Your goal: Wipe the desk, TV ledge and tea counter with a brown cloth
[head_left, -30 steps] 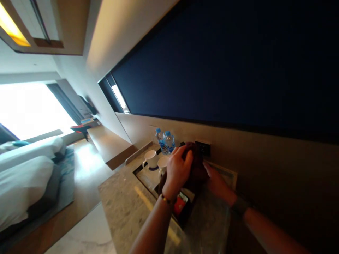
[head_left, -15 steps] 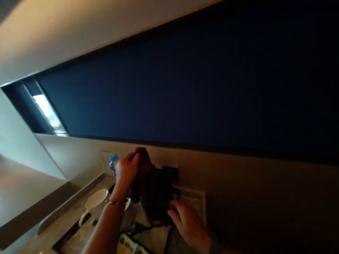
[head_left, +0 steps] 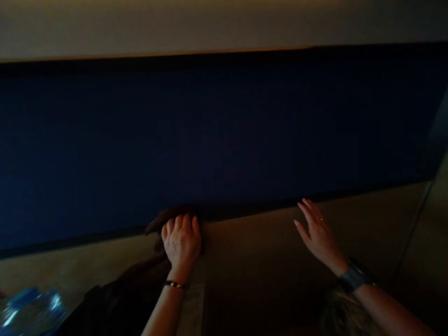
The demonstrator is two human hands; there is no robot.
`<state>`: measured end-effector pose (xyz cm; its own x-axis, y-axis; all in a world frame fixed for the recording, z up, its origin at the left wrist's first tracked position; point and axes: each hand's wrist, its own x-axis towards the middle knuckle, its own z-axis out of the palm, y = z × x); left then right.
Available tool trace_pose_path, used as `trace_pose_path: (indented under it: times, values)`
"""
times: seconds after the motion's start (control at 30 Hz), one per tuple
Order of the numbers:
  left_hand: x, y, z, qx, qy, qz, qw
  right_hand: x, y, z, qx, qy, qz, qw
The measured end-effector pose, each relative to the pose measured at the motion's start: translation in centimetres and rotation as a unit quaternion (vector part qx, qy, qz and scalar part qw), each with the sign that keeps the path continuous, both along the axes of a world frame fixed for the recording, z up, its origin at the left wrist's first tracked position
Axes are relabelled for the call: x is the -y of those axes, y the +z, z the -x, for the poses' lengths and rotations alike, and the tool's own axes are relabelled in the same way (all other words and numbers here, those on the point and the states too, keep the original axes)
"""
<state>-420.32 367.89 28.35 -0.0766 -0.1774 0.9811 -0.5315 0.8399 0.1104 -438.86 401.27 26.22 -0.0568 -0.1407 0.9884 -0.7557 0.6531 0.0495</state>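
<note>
My left hand presses a dark brown cloth against the beige wall strip just below the large dark blue panel. Its fingers lie curled over the cloth, and more of the cloth hangs down to the lower left. A thin bracelet circles that wrist. My right hand is raised to the right, fingers stretched out and apart, holding nothing, close to the beige wall strip. A dark watch sits on its wrist.
Blurred blue-capped water bottles show at the bottom left corner. A pale wall band runs above the dark panel. A side wall edge closes the scene at the right.
The view swung up and right from the counter with cups to the wall. My left hand carried the cloth up to the panel's lower edge. My right hand let go and lifted, open.
</note>
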Motion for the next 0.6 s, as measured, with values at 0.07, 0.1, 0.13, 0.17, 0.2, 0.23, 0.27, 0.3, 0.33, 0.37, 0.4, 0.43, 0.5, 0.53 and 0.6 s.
trace_pose_path:
  times: [0.07, 0.1, 0.13, 0.17, 0.2, 0.23, 0.27, 0.3, 0.33, 0.37, 0.4, 0.43, 0.5, 0.53, 0.6]
  values:
    - [-5.8, 0.5, 3.0, 0.009, -0.031, 0.033, 0.999, -3.2, -0.3, 1.4, 0.012, 0.007, -0.011, 1.0]
    - [-8.5, 0.8, 4.4, 0.016, -0.044, 0.045, 0.998, -4.6, -0.5, 1.9, 0.015, 0.013, -0.011, 1.0]
    - [-11.0, 1.2, 5.7, 0.023, -0.053, 0.055, 0.997, -6.0, -0.7, 2.4, 0.016, 0.018, -0.009, 1.0]
    - [-13.4, 1.6, 7.0, 0.029, -0.06, 0.066, 0.996, -7.4, -1.0, 2.9, 0.018, 0.023, -0.007, 1.0]
    - [-15.6, 2.0, 8.3, 0.035, -0.066, 0.078, 0.994, -8.9, -1.4, 3.5, 0.021, 0.027, -0.007, 0.999]
    - [-17.8, 2.4, 9.7, 0.042, -0.072, 0.092, 0.992, -10.5, -1.8, 4.2, 0.025, 0.029, -0.005, 0.999]
    - [-20.1, 2.9, 11.1, 0.052, -0.081, 0.108, 0.99, -12.2, -2.3, 4.9, 0.033, 0.03, -0.005, 0.999]
    - [-22.6, 3.4, 12.7, 0.064, -0.094, 0.125, 0.986, -14.0, -2.9, 5.8, 0.044, 0.03, -0.005, 0.999]
    - [-25.2, 4.0, 14.3, 0.077, -0.109, 0.141, 0.981, -16.0, -3.5, 6.6, 0.055, 0.027, -0.003, 0.998]
    - [-28.1, 4.6, 16.1, 0.093, -0.127, 0.155, 0.975, -18.1, -4.2, 7.4, 0.063, 0.021, -0.001, 0.998]
    - [-31.3, 5.2, 18.0, 0.11, -0.146, 0.168, 0.969, -20.3, -4.9, 8.2, 0.068, 0.01, 0.001, 0.998]
    - [-34.7, 5.9, 20.0, 0.128, -0.167, 0.179, 0.961, -22.6, -5.7, 9.0, 0.066, -0.004, 0.002, 0.998]
    - [-42.2, 7.2, 24.2, 0.168, -0.212, 0.192, 0.943, -27.6, -7.3, 10.3, 0.045, -0.028, 0.0, 0.999]
    - [-46.1, 7.8, 26.4, 0.192, -0.234, 0.197, 0.933, -30.1, -8.2, 11.0, 0.029, -0.032, -0.001, 0.999]
    - [-53.6, 9.1, 30.3, 0.238, -0.27, 0.213, 0.908, -35.1, -10.2, 12.2, 0.013, -0.021, -0.008, 1.0]
